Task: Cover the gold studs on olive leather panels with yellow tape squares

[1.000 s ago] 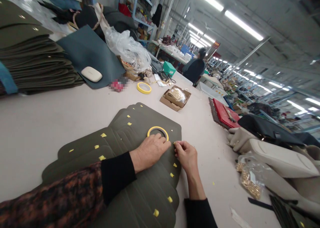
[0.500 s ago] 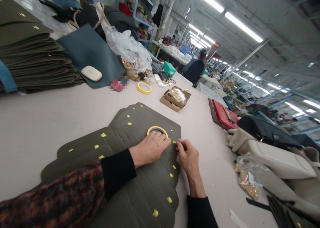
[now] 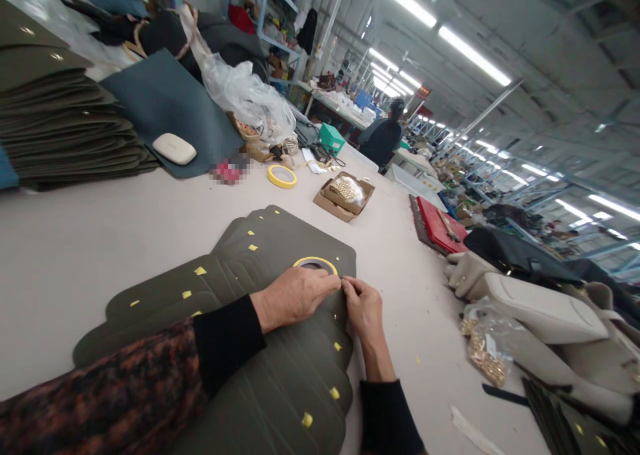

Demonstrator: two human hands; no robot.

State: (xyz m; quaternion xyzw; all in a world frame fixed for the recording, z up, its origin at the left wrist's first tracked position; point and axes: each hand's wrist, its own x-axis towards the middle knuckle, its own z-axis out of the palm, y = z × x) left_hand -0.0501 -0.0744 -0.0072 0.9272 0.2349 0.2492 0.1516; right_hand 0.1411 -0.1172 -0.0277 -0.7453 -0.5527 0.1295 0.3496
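Note:
A fanned stack of olive-green leather panels [image 3: 280, 242] lies on the table, dotted with small yellow tape pieces [image 3: 200, 270]. A yellow tape roll [image 3: 316, 263] rests on the top panel. My left hand [image 3: 295, 295] lies on the panel with its fingers curled against the roll. My right hand [image 3: 363, 306] is beside it, fingertips pinched at the roll's near edge, touching the left fingers. What the pinch holds is too small to see.
A tall pile of olive panels [image 3: 65, 122] and a blue-grey sheet [image 3: 170, 102] stand at far left. A second tape roll [image 3: 281, 176], a box of gold fittings [image 3: 344, 193], a red case [image 3: 437, 225] and beige bags [image 3: 530, 305] lie around. A person [image 3: 383, 135] works at the far end.
My right hand has moved left until its fingertips meet my left hand at the tape roll. The camera has shifted slightly.

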